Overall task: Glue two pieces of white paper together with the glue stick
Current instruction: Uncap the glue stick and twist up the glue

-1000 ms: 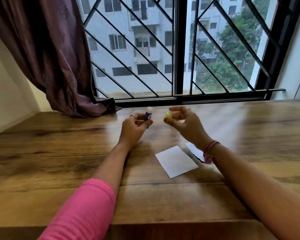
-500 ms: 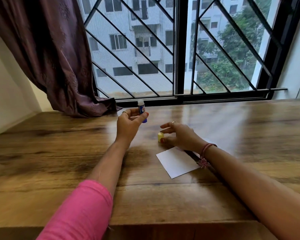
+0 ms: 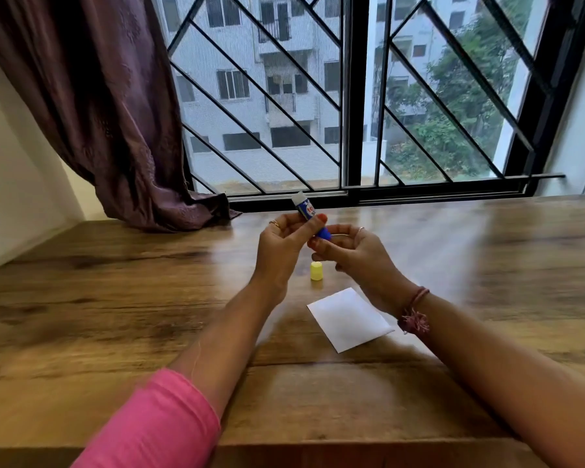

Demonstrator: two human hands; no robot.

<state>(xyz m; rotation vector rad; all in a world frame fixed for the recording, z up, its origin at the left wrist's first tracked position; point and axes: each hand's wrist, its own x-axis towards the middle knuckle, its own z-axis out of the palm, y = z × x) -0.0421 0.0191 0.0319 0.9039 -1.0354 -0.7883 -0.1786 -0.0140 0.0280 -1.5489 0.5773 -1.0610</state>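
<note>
My left hand [image 3: 284,248] holds the blue glue stick [image 3: 309,214] raised above the table, its white uncapped tip pointing up and away. My right hand [image 3: 352,255] pinches the stick's blue base from the right. The yellow cap [image 3: 316,271] stands on the wooden table [image 3: 115,315] just below both hands. One piece of white paper [image 3: 348,319] lies flat on the table under my right wrist. A second paper is hidden behind my right forearm, if it is there.
A purple curtain [image 3: 115,113] hangs at the back left, its hem resting on the table's far edge. A barred window [image 3: 352,96] runs along the back. The table's front edge is near the bottom of the view.
My right hand set the yellow cap down on the table, then rose to the glue stick's base. My left hand kept hold of the stick and tilted it.
</note>
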